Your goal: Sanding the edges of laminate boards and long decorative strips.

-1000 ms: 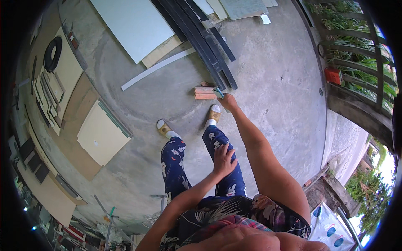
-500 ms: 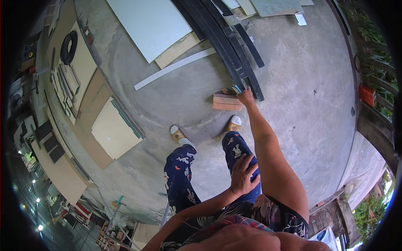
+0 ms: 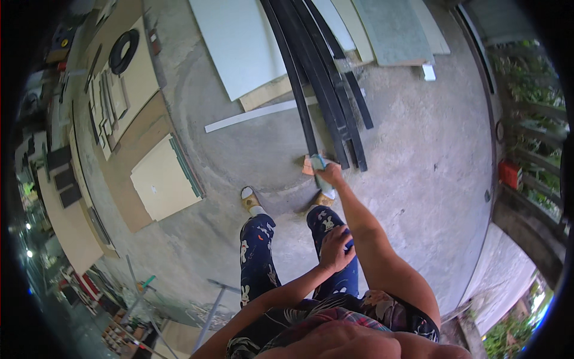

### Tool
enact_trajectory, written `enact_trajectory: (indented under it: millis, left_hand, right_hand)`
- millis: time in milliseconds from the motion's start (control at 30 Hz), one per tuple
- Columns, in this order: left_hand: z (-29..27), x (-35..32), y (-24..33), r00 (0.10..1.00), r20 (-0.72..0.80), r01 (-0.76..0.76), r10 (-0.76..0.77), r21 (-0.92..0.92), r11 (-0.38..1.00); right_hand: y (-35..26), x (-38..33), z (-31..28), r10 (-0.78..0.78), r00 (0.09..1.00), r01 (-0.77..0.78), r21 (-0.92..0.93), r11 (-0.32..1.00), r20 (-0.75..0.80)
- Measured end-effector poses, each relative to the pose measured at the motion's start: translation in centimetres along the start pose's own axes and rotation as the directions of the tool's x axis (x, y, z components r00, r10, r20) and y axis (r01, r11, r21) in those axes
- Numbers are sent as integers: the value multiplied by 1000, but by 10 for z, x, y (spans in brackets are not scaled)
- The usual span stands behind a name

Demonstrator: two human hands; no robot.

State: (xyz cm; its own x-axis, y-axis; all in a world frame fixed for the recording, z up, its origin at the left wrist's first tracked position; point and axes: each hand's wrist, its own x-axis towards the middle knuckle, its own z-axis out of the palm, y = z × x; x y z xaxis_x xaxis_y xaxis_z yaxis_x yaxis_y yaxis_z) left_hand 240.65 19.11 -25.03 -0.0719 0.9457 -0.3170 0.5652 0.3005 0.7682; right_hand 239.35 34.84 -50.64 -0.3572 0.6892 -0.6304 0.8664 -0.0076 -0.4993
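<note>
My right hand (image 3: 328, 174) is closed round a small pale-blue thing, perhaps a pad or folded cloth, whose kind I cannot make out. It is at the near end of a long narrow black strip (image 3: 301, 99); whether the fingers also grip the strip is unclear. The strip's end lies over a small stack of reddish bricks (image 3: 307, 166), which the hand partly hides. Beside it on the right are several more black strips (image 3: 329, 110). My left hand (image 3: 337, 249) rests on my right thigh, fingers spread over the dark blue trousers, holding nothing.
Large white boards (image 3: 239, 48) and a grey-green board (image 3: 391, 33) lie at the far side. A thin white strip (image 3: 257, 115) crosses the concrete floor. Stacked panels (image 3: 167, 179) and a black ring (image 3: 124, 52) are at left, a red box (image 3: 510, 173) at right.
My right hand has moved left and nearer to me. One black strip now stands apart from the bundle, its near end over the bricks. My left hand stays on the thigh.
</note>
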Motion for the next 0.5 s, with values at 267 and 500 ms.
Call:
enact_trajectory:
  millis: [267, 500]
  left_hand:
    - [-9, -64, -11, 682, -159, 518, -714, -583, 625]
    - [-174, -170, -1, 663, -28, -282, -748, -935, -215]
  right_hand:
    - [-151, -158, -100, -289, 937, 160, 498, 852, 194]
    - [-270, -291, -125, -230, 777, -104, 480, 871, 586]
